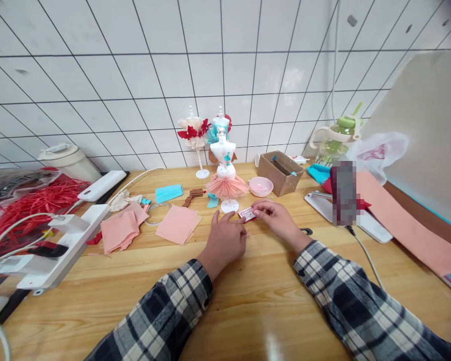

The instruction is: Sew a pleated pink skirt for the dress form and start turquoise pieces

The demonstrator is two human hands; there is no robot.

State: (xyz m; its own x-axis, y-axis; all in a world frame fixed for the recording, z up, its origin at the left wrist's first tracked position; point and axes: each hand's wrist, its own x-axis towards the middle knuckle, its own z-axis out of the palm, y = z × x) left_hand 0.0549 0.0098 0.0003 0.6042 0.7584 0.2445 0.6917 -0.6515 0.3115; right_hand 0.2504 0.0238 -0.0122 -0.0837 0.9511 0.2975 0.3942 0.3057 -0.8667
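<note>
My right hand (276,216) pinches the right end of a small flat white packet with red edging (247,214), low over the table; its print is too small to read. My left hand (225,238) rests beside it, fingers apart and one fingertip at the packet's left end. Just behind stands a small white dress form (224,150) on a round base, wearing a pleated pink paper skirt (227,187). Squares of pink crepe paper (178,224) lie left of my left hand. A pink bowl (261,186) sits beyond my right hand.
Two more decorated dress forms (200,168) stand against the tiled wall. Behind the bowl is a cardboard box (280,173). A power strip (65,250) and red shredded paper (41,205) fill the left side. At right are a white tray-like item (376,228), a cable and a jug (338,143).
</note>
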